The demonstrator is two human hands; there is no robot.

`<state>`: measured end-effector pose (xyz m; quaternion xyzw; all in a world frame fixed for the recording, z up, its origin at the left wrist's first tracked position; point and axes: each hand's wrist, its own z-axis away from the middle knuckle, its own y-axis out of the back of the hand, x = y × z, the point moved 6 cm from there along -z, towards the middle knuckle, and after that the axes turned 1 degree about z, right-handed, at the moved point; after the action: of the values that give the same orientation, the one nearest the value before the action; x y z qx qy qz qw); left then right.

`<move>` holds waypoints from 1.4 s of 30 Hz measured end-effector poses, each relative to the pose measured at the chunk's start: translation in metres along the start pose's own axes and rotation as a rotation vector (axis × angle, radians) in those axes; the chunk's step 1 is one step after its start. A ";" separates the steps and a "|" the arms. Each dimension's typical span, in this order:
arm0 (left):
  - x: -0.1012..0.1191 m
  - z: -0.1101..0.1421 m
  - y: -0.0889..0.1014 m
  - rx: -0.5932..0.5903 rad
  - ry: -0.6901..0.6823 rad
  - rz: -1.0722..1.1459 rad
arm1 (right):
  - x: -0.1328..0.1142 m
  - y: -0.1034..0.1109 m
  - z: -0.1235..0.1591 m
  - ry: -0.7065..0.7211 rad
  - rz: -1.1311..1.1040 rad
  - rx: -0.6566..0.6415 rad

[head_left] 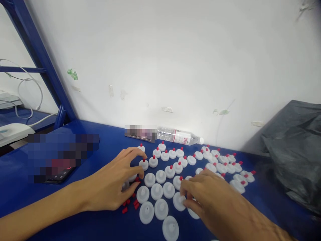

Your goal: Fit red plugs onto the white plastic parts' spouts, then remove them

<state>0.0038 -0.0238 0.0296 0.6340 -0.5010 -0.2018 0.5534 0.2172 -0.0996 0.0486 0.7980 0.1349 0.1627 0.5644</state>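
Observation:
Many white round nozzle caps lie in loose rows on the blue table, many with a small red tip on the spout. My left hand (pixel 110 180) reaches in from the left, fingers curved and apart, over loose red tips (pixel 124 210) and partly hidden white caps. Its index fingertip is near a red-tipped cap (pixel 143 164). My right hand (pixel 204 192) is among the caps on the right, thumb and fingers curled close together over a bare white cap (pixel 179 202). What lies between those fingertips is hidden. Bare caps (pixel 156 191) stand between the hands.
A clear plastic bottle (pixel 182 136) lies against the white wall, beside a blurred flat object (pixel 140 134). A phone-like device (pixel 60 174), partly blurred, lies on the left. A dark plastic bag (pixel 298 150) stands at right. A blue metal frame (pixel 47 63) rises at left.

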 end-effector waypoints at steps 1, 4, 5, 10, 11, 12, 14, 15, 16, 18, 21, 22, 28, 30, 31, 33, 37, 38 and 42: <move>0.000 0.000 0.000 0.000 0.007 0.002 | -0.001 -0.002 -0.001 0.018 0.001 -0.033; -0.001 0.000 0.000 0.018 0.020 0.014 | -0.004 0.000 -0.002 0.034 -0.006 -0.066; -0.002 0.000 -0.001 0.014 0.023 0.015 | -0.004 0.003 -0.002 0.034 -0.016 -0.043; -0.004 0.000 -0.004 -0.006 0.025 0.015 | -0.002 0.018 0.001 0.011 -0.062 0.078; -0.005 -0.001 -0.004 -0.004 0.029 0.017 | -0.002 0.018 0.001 0.004 -0.077 0.071; -0.005 -0.001 -0.004 0.000 0.035 0.018 | -0.002 0.018 0.001 0.000 -0.092 0.067; -0.006 -0.002 -0.003 0.010 0.055 0.016 | -0.003 0.019 0.000 -0.016 -0.099 0.063; -0.005 -0.002 -0.002 0.024 0.058 0.018 | -0.004 0.019 0.000 -0.019 -0.091 0.065; -0.005 -0.002 -0.001 0.046 0.052 0.023 | -0.005 0.019 0.001 -0.021 -0.080 0.069; -0.001 -0.003 0.003 0.109 0.007 0.040 | -0.008 0.018 0.002 -0.011 -0.071 0.083; 0.008 -0.003 0.008 0.218 -0.102 0.062 | -0.011 0.018 0.005 0.017 -0.070 0.162; 0.011 -0.002 0.009 0.249 -0.133 0.058 | -0.012 0.019 0.006 0.017 -0.069 0.200; 0.035 0.006 0.009 0.326 -0.264 0.106 | -0.023 0.021 -0.002 0.049 -0.243 0.228; 0.043 0.008 0.008 0.337 -0.292 0.129 | -0.026 0.020 -0.006 0.060 -0.323 0.197; 0.045 0.009 0.007 0.350 -0.297 0.125 | -0.027 0.019 -0.007 0.064 -0.340 0.199; 0.047 0.012 0.006 0.390 -0.307 0.106 | -0.030 0.017 -0.008 0.094 -0.340 0.236; 0.045 0.016 -0.001 0.389 -0.308 0.083 | -0.035 0.015 -0.005 0.167 -0.327 0.335; 0.044 0.017 -0.003 0.370 -0.309 0.080 | -0.035 0.015 -0.004 0.172 -0.324 0.337; 0.042 0.020 -0.006 0.351 -0.320 0.073 | -0.038 0.016 -0.004 0.175 -0.297 0.345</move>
<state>0.0075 -0.0705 0.0309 0.6619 -0.6323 -0.1897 0.3552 0.1816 -0.1166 0.0611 0.8368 0.3248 0.1212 0.4238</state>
